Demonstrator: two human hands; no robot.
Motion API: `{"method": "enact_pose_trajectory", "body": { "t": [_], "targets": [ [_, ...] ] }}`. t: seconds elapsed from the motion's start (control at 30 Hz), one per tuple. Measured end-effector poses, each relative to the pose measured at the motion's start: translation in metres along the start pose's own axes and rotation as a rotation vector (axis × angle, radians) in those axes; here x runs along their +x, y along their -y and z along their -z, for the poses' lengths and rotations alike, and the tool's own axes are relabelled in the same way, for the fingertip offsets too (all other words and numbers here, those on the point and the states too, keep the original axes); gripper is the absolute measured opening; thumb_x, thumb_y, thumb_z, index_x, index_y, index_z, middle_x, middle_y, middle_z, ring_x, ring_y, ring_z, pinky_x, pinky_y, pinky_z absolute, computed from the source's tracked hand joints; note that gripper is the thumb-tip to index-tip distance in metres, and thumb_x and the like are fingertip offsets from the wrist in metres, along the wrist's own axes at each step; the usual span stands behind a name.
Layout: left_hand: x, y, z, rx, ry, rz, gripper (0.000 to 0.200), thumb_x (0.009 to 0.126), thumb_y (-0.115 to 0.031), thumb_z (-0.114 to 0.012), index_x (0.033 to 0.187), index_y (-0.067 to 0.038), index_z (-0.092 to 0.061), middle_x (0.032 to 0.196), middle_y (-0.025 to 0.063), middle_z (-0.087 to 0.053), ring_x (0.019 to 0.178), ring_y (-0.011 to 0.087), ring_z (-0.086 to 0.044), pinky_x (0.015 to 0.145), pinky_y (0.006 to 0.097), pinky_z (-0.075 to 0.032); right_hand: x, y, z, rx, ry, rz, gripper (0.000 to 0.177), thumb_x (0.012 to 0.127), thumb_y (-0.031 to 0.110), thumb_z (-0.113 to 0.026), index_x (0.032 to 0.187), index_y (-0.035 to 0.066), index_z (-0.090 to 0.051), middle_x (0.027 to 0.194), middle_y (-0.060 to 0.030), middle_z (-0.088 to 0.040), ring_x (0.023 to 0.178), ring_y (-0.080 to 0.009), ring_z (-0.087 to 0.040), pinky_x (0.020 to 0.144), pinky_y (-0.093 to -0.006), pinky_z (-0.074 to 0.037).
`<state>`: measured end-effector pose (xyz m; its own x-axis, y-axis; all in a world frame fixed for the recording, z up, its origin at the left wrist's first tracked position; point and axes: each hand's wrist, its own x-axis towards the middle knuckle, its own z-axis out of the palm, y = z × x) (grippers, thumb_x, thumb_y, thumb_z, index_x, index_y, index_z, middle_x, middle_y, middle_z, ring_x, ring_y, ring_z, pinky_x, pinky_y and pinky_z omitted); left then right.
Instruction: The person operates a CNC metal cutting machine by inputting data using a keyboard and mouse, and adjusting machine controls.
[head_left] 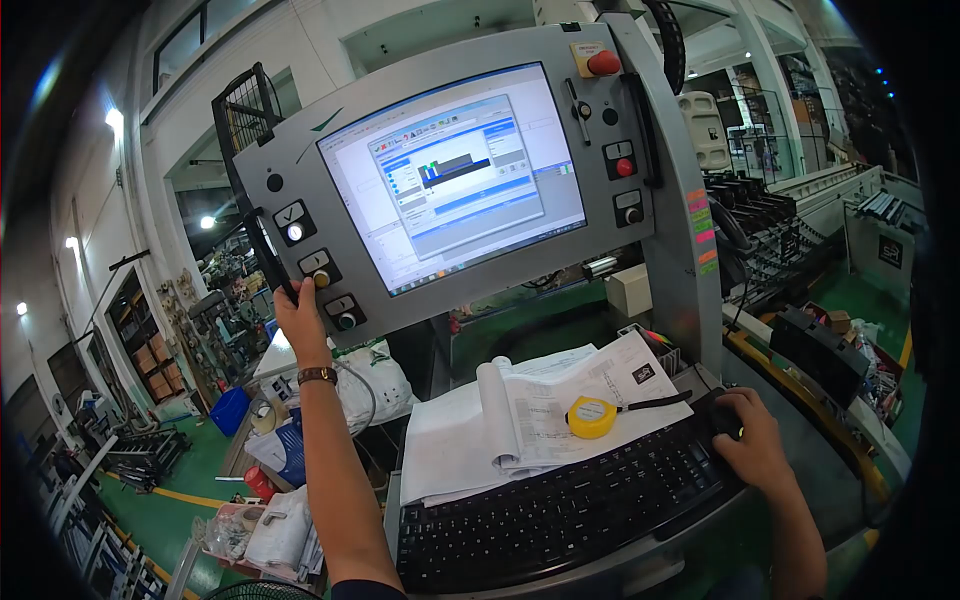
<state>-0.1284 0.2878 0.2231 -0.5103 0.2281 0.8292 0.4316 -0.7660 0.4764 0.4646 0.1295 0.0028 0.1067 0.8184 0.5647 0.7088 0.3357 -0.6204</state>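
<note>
My left hand (pixel 301 322) is raised to the left edge of a grey control panel (pixel 400 318). Its fingers close round the lower end of a black handle (pixel 267 250), the thumb right at a yellow push button (pixel 321 279). A lit screen (pixel 460 185) in the panel shows a software window with a small coloured drawing. Low on the right, my right hand (pixel 757 440) is curled over a black computer mouse (pixel 727 418). Beside it lies a black keyboard (pixel 560 510). Paper sheets (pixel 450 440) with a curled corner rest behind the keyboard, under a yellow tape measure (pixel 591 417).
A red emergency stop button (pixel 603 63) sits at the panel's top right. Colored sticky notes (pixel 703 230) mark the grey post. Machinery (pixel 765 215) with rails stands to the right. At lower left are a blue bin (pixel 230 411) and white bags (pixel 285 530).
</note>
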Motion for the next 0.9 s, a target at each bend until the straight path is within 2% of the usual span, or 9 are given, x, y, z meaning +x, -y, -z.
{"method": "enact_pose_trajectory", "body": {
  "t": [0.67, 0.9],
  "targets": [
    [-0.0045, -0.007, -0.0003, -0.011, 0.008, 0.032, 0.016, 0.101, -0.016, -0.07, 0.1, -0.007, -0.057, 0.094, -0.0018, -0.056, 0.085, 0.0085, -0.051, 0.078, 0.0252, -0.043, -0.0007, 0.0066, 0.0022, 0.02, 0.016, -0.014, 0.048, 0.075, 0.015, -0.07, 0.121, 0.002, -0.067, 0.133, -0.0196, -0.06, 0.121, -0.0423, -0.062, 0.105, -0.0463, -0.05],
    [-0.0039, -0.0057, -0.0004, -0.013, 0.009, 0.022, 0.016, 0.101, -0.017, -0.07, 0.103, -0.007, -0.057, 0.093, -0.0032, -0.055, 0.081, 0.0069, -0.048, 0.073, 0.024, -0.04, -0.0007, -0.0017, 0.0006, -0.013, 0.032, 0.014, 0.048, 0.075, 0.015, -0.069, 0.122, 0.002, -0.067, 0.135, -0.0197, -0.059, 0.124, -0.0418, -0.061, 0.106, -0.0464, -0.049]
  ]
}}
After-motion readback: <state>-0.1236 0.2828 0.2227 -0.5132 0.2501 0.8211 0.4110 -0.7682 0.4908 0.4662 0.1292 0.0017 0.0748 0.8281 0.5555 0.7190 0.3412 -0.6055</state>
